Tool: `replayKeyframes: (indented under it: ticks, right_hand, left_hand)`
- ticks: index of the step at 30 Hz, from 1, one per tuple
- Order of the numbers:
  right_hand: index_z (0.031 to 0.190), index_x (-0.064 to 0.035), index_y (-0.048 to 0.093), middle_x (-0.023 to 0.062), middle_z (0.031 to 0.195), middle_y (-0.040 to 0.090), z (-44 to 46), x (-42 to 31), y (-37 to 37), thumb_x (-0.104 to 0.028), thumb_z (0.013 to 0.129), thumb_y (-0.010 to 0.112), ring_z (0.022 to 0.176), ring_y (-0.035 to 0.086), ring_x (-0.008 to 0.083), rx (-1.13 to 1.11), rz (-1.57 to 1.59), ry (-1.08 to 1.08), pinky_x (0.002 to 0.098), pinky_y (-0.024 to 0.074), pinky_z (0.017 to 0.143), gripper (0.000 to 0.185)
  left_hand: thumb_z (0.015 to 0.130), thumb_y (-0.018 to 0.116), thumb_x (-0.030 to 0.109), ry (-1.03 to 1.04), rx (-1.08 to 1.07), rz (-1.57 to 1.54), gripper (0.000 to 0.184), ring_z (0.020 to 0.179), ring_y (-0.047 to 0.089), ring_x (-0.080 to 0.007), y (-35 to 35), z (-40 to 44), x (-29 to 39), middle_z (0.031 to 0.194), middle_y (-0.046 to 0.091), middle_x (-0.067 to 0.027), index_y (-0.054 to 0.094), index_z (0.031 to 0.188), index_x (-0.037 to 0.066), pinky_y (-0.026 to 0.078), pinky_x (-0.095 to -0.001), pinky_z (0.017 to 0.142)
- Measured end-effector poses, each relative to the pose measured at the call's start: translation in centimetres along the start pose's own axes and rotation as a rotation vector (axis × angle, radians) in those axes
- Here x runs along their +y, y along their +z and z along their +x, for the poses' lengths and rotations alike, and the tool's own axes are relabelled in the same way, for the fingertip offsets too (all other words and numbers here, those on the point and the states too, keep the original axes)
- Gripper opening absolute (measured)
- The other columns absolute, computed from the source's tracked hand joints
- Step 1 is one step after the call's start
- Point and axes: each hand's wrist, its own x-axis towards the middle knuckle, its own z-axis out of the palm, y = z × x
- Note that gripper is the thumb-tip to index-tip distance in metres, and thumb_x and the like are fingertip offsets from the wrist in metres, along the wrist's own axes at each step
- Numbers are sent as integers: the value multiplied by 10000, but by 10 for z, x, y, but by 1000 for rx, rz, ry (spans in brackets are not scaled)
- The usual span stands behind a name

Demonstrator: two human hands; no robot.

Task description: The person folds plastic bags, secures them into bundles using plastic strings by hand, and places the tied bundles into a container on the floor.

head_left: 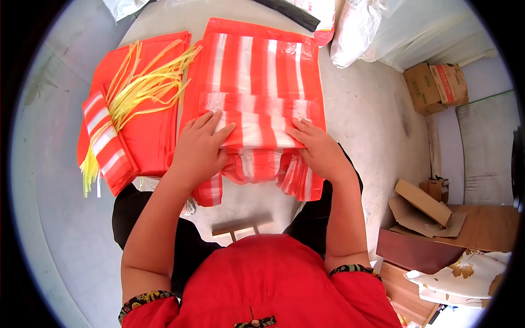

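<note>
A stack of red-and-white striped plastic bags (257, 63) lies in front of me, its handle ends hanging over the near edge. A folded layer crosses its near half. My left hand (202, 143) rests on the left side of that fold, fingers spread on the plastic. At the fold's right side my right hand (318, 146) lies with its fingers stretched out on the bags. Left of the stack is a pile of plain red plastic sheets or bags (147, 128). On it lie a bunch of yellow strips (145, 87) and a folded striped bundle (106, 139).
White plastic-wrapped packages (355, 33) and a dark roll (290, 12) are at the far side. A cardboard box (436, 87) stands at the right wall. Nearer on the right, opened cardboard (421, 210) lies on a brown wooden surface (489, 224).
</note>
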Motion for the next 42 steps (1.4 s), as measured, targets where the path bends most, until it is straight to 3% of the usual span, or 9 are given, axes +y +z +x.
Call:
replayKeyframes:
  ticks: [12,19,22,25,27,31,34,37,42]
  right_hand:
    - [1296,-41,717,100,1472,637,-12,68,32,203,848,623,1490,467,312,204,498,-29,394,412,1208,518]
    - [1122,-28,742,99,1378,694,-14,77,40,123,941,626,1445,506,262,334,777,3,364,429,1168,263]
    - [1137,-20,714,58,1255,726,-11,76,36,33,1013,604,1258,607,177,375,927,46,315,479,1063,174]
    - [1222,0,684,10,1131,724,-5,72,33,-27,1045,575,1057,634,91,448,1051,145,274,507,949,210]
    - [1244,7,668,-5,1101,708,4,61,29,-72,1067,560,1000,619,68,539,988,154,257,508,899,222]
    - [1244,-1,664,33,1045,727,28,52,27,-162,1061,587,954,635,86,597,841,317,265,511,856,255]
    - [1277,-11,648,125,1091,743,41,44,17,-210,1027,611,987,701,263,450,531,497,364,537,899,321]
    - [1317,-19,640,148,1230,702,42,48,27,-188,986,657,1108,664,300,534,159,428,394,529,970,372]
    - [1377,-35,622,142,1463,597,36,23,28,-153,916,720,1386,522,340,511,13,-38,421,477,1110,486]
  left_hand:
    - [767,622,-140,29,-72,-188,642,1456,476,-357,-13,-7,-27,1518,572,-144,704,1340,137,429,-456,1180]
    - [822,629,-140,-47,-108,-351,552,1478,457,-355,-29,-11,-31,1498,596,-130,715,1308,107,415,-444,1199]
    - [887,675,-42,-16,-16,-455,372,1304,618,-342,-30,-13,-36,1280,712,-168,722,1240,65,507,-420,1063]
    - [982,657,65,-394,-49,-656,238,1057,716,-327,-32,-10,-28,1067,749,-184,710,1212,31,552,-402,898]
    - [1018,641,136,-429,55,-662,222,924,717,-321,-28,-4,-26,996,739,-192,706,1199,26,547,-404,813]
    - [1041,636,198,-496,209,-591,226,775,660,-224,-18,12,-23,837,691,-124,692,1119,-7,521,-352,744]
    - [990,702,224,-614,78,-361,264,754,645,-242,-6,21,-36,817,662,-101,666,1136,6,510,-360,710]
    - [928,758,218,-583,150,-233,353,919,667,-286,-5,21,-32,967,676,-114,643,1213,44,534,-396,801]
    - [864,785,186,-14,237,-67,519,1320,556,-329,-3,26,-12,1377,614,-145,614,1342,75,474,-462,1078]
